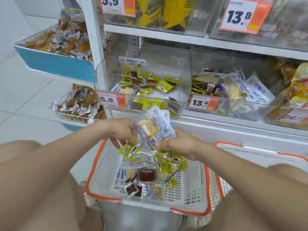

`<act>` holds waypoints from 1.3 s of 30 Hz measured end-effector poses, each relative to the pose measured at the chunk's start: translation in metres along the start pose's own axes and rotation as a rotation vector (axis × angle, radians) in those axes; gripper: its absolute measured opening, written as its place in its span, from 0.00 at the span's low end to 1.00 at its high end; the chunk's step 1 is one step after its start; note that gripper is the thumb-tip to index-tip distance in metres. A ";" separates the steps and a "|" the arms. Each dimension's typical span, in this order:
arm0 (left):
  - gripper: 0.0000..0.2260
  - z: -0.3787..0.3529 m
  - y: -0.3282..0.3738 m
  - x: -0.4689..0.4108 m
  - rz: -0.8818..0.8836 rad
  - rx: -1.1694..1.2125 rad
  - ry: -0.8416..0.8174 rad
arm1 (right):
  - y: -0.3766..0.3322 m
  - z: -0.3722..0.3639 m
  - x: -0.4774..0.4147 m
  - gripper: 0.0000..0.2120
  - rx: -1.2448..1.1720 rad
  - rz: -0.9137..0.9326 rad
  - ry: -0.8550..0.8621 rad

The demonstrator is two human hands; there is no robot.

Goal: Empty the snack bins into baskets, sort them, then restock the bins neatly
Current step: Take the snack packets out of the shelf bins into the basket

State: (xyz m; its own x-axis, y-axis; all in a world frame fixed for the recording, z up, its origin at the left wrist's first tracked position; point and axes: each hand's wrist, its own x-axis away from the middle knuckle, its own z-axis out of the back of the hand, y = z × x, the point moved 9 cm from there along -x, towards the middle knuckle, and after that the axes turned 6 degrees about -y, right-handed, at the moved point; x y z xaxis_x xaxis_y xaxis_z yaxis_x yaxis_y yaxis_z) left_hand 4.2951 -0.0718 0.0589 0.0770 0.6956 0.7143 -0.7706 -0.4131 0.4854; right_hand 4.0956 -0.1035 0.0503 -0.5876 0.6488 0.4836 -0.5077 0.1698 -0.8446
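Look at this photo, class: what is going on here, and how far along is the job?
A person crouches at a shop shelf. The left hand and right hand together hold a bunch of snack packets over a white basket with an orange rim. The basket already holds mixed yellow and white-and-blue packets. The clear bin tagged 5.9 is not yet empty.

Quick tally: two hands (left hand (122,130), right hand (176,144)), two orange-rimmed baskets (near basket (93,165), side basket (233,145)) and two blue trays (upper tray (58,64), lower tray (73,125)). Four readable price tags: top 5.9 tag (116,4), top 13.8 tag (241,15), lower 5.9 tag (110,100), lower 13.8 tag (202,102). Three clear bins (106,77) on the lower shelf, and honestly too many snack packets (147,175) to count.
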 end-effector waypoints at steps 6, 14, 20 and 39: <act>0.06 -0.006 0.000 -0.009 0.024 -0.646 0.081 | -0.006 0.006 -0.003 0.32 1.032 -0.068 -0.121; 0.06 0.098 0.090 0.050 -0.307 -0.221 0.580 | -0.145 0.021 0.016 0.10 0.779 0.531 0.283; 0.17 0.165 0.078 0.013 -0.161 -0.257 0.774 | -0.167 0.076 -0.041 0.17 0.979 0.272 0.466; 0.17 0.238 0.074 -0.118 -0.041 -0.731 0.774 | -0.165 0.124 -0.183 0.36 0.901 -0.150 0.325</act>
State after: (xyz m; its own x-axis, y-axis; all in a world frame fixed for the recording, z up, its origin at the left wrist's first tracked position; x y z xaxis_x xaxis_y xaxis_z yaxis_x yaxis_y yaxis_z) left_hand 4.3796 -0.3249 0.1304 -0.1138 0.9914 0.0649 -0.9890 -0.1068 -0.1026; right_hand 4.2090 -0.3419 0.1298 -0.3431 0.8629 0.3711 -0.9352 -0.2769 -0.2210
